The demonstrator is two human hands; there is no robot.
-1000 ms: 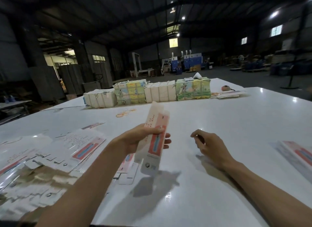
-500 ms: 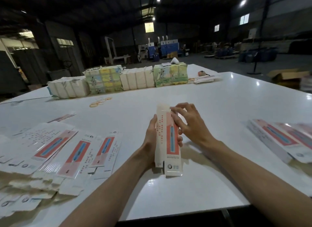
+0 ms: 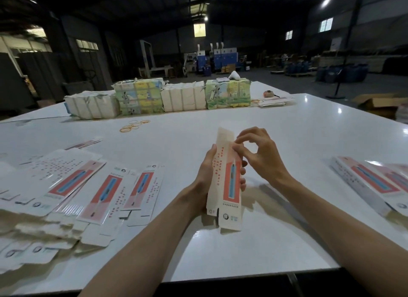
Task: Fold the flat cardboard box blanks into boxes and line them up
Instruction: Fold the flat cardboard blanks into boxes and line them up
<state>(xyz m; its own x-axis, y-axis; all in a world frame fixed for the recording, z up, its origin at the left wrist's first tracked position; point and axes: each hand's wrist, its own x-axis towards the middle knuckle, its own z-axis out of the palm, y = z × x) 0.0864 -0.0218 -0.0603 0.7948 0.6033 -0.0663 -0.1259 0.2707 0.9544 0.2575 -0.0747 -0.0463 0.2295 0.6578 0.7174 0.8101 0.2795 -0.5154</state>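
I hold a long narrow box blank (image 3: 227, 186), white with a red and blue panel, upright above the white table (image 3: 287, 131). My left hand (image 3: 206, 175) grips its left side from behind, with fingertips showing on the right edge. My right hand (image 3: 258, 155) pinches the blank's upper right part with curled fingers. The top flap stands up above both hands. A spread pile of flat blanks (image 3: 72, 192) lies to the left. Folded boxes (image 3: 373, 184) lie side by side at the right edge.
Wrapped bundles (image 3: 159, 97) stand in a row across the far side of the table. Several rubber bands (image 3: 134, 126) lie in front of them. A small stack of blanks (image 3: 273, 102) sits at the far right. The near table edge (image 3: 242, 274) is close below my forearms.
My right hand came from the table onto the blank's upper part. My left hand brought the blank nearer and more upright. The camera tilted down.
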